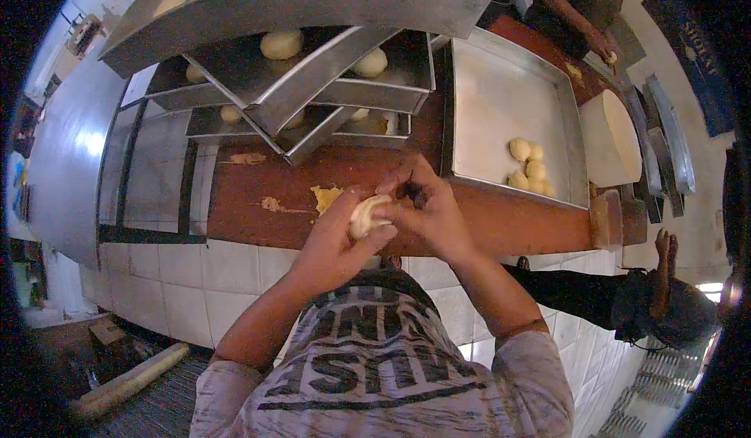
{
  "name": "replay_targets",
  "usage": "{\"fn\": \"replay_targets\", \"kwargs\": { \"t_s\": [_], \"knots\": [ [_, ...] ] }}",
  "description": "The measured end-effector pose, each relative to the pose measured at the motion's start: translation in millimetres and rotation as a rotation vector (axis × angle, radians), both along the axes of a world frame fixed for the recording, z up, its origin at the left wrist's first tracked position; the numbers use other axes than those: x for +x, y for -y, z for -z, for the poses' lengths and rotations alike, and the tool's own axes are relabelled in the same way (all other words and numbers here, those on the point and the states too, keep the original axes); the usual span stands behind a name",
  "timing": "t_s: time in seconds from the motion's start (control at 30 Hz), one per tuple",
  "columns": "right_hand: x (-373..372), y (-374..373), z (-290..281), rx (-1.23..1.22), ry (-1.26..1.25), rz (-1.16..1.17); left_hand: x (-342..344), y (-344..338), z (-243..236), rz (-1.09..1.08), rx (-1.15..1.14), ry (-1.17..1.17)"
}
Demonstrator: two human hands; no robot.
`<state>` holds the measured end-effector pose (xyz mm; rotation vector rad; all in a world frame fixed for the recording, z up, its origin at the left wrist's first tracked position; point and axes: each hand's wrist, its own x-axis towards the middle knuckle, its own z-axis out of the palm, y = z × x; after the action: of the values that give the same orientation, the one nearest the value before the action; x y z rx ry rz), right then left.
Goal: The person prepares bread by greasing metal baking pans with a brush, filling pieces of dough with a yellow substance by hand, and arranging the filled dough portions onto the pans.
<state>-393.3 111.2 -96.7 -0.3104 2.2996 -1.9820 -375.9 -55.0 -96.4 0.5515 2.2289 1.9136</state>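
Cupping a pale, soft dough ball [368,215] above the brown wooden counter [501,219], we close our left hand [336,242] under it while our right hand [426,207] pinches its top, seemingly; smooth round dough pieces [528,164] sit in the metal tray [501,86].

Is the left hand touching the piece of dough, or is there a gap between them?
Touching. The head view shows the piece of dough lying against the left hand, with the thumb pressed on its lower edge; the right hand closes on it from the other side.
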Motion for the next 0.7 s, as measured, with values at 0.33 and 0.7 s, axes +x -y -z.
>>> {"fn": "replay_targets", "kwargs": {
  "t_s": [0.33, 0.7],
  "knots": [
    [5, 6, -21, 0.445, -0.472, -0.020, -20, 5, -15, -0.137, 0.128, 0.762],
    [17, 13, -9, 0.500, -0.733, -0.165, -40, 33, -1, 0.158, -0.203, 0.620]
  ]
}}
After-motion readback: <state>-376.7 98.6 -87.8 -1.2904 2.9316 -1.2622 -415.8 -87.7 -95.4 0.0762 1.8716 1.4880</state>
